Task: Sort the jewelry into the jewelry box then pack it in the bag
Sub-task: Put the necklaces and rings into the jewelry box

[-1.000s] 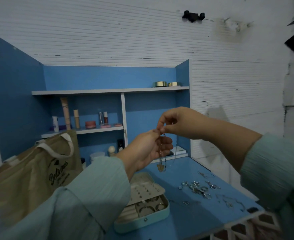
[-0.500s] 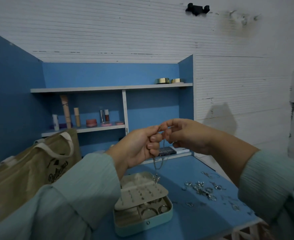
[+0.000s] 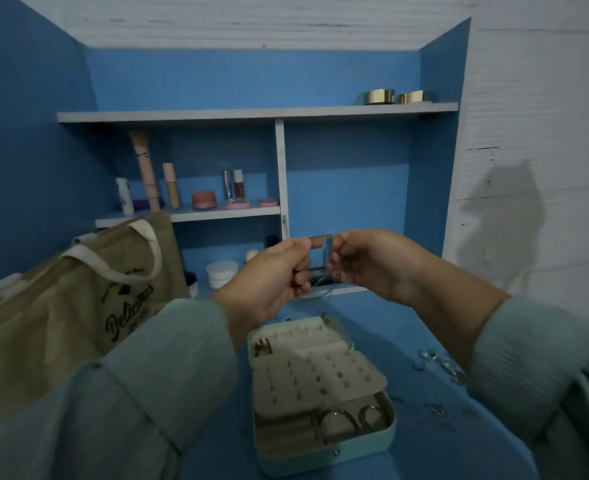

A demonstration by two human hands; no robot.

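Observation:
A thin silver chain necklace [image 3: 325, 237] is stretched taut between my two hands above the open jewelry box [image 3: 383, 436]. My left hand [image 3: 269, 278] pinches one end of the chain and my right hand [image 3: 366, 263] pinches the other; the rest of the chain hangs down between them toward the box. The pale green box stands on the blue desk with a cream earring panel folded over its tray, and rings lie in its front compartments. A tan tote bag [image 3: 61, 313] with cream handles stands at the left. Loose silver jewelry [image 3: 442, 365] lies on the desk to the right, partly behind my right sleeve.
Blue shelves at the back hold cosmetic tubes and a pink jar [image 3: 203, 199]. Two gold bands [image 3: 378, 97] sit on the top shelf. A white tub [image 3: 221, 273] stands on the desk behind my left hand. The white wall is to the right.
My hands have drawn apart, pulling a length of chain taut between them. The view has tilted down, so the box sits nearer the middle and the loose jewelry is at the right edge.

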